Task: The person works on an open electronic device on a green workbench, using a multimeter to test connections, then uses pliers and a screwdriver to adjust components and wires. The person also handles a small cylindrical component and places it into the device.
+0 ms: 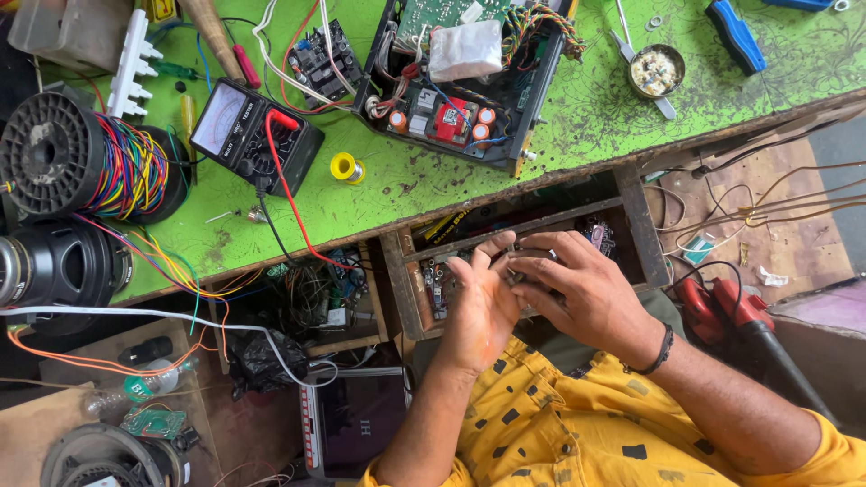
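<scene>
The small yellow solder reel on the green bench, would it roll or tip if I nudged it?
The yellow solder reel lies on its flat flange on the green bench, so it would probably slide rather than roll. Being small, it likely shifts easily, though wound solder makes it dense. The red probe lead beside it may snag.
</scene>
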{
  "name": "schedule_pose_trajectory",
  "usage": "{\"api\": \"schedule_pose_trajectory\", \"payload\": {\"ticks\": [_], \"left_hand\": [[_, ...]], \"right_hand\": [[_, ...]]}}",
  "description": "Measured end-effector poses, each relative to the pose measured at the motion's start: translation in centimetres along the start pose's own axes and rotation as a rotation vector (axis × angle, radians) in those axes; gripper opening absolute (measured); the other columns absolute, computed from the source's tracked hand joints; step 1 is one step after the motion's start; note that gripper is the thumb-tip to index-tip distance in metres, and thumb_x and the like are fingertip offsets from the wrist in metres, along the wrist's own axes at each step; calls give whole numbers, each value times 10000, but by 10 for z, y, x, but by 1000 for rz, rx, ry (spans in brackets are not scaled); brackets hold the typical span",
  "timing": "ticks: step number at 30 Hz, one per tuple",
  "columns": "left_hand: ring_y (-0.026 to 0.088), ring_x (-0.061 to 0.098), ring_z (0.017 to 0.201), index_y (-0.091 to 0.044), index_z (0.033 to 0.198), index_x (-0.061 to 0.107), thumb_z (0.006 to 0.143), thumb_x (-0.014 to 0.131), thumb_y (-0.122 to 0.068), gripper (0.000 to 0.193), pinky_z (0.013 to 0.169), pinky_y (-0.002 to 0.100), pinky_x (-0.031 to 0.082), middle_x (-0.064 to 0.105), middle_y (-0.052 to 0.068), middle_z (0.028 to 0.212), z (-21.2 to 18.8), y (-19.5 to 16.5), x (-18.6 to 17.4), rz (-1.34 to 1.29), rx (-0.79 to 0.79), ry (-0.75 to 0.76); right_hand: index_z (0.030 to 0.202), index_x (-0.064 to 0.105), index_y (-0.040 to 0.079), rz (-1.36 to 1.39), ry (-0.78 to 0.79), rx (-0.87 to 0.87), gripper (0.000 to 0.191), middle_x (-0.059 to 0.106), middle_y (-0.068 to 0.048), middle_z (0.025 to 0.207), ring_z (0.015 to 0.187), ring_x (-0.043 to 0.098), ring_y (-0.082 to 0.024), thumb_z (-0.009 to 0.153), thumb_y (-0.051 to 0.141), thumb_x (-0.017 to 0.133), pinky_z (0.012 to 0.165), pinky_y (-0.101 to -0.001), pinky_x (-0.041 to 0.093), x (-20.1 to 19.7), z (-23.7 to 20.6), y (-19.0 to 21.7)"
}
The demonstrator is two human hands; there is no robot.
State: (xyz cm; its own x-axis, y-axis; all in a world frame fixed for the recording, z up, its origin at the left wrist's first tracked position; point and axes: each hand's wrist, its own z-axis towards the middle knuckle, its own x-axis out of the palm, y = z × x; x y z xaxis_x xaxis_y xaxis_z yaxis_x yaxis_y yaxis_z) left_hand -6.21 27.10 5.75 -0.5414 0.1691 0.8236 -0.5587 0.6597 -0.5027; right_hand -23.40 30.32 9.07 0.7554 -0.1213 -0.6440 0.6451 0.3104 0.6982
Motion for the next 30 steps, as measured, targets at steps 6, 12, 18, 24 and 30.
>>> {"api": "schedule_pose_trajectory", "payload": {"ticks": [6, 12, 18, 24, 30], "left_hand": [[149, 611, 1124, -16, 1392, 488, 1028, 718, -308, 520, 980, 324, 509, 633, 75, 1241, 0, 16, -16, 223, 62, -73], [120, 680, 957, 56, 1359, 570, 997, 738, -24, 407, 886, 286, 566, 727, 53, 1030, 7, 11, -11, 577, 226, -88], [67, 660, 873, -50, 1492, 406, 927, 745, -111, 662, 812, 245, 551, 727, 14, 972, 6, -35, 10, 1031, 16, 67], [96, 655, 796, -44, 1372, 521, 873, 802, -131, 580, 762, 261, 563, 716, 5, 899, 23, -47, 28, 1315, 240, 42], [223, 664, 885, -32, 1144, 614, 944, 771, -80, 259, 800, 328, 562, 679, 122, 1031, 74, -46, 26, 1559, 915, -130]], "right_hand": [[1167, 677, 80, -46, -134, -47, 393, 657, -96, 1170, 1083, 623, -333, 800, 151, 798, 919, -426, 522, -1, -7, -2], [1211, 630, 35, 66, -25, 6, 398, 649, -138, 1134, 1013, 627, -345, 838, 99, 755, 869, -427, 519, -3, -12, -7], [1296, 695, 39, 363, 231, 168, 445, 679, -129, 1077, 962, 680, -298, 857, -4, 636, 819, -367, 558, -18, -10, -16], [1041, 721, 29, 358, 100, 312, 182, 755, -77, 872, 785, 764, -221, 861, 51, 734, 692, -342, 582, -25, 0, -22], [1054, 712, 6, 124, -369, 324, 142, 720, -120, 954, 794, 726, -189, 939, 75, 760, 688, -325, 572, -24, 44, -44]]}}
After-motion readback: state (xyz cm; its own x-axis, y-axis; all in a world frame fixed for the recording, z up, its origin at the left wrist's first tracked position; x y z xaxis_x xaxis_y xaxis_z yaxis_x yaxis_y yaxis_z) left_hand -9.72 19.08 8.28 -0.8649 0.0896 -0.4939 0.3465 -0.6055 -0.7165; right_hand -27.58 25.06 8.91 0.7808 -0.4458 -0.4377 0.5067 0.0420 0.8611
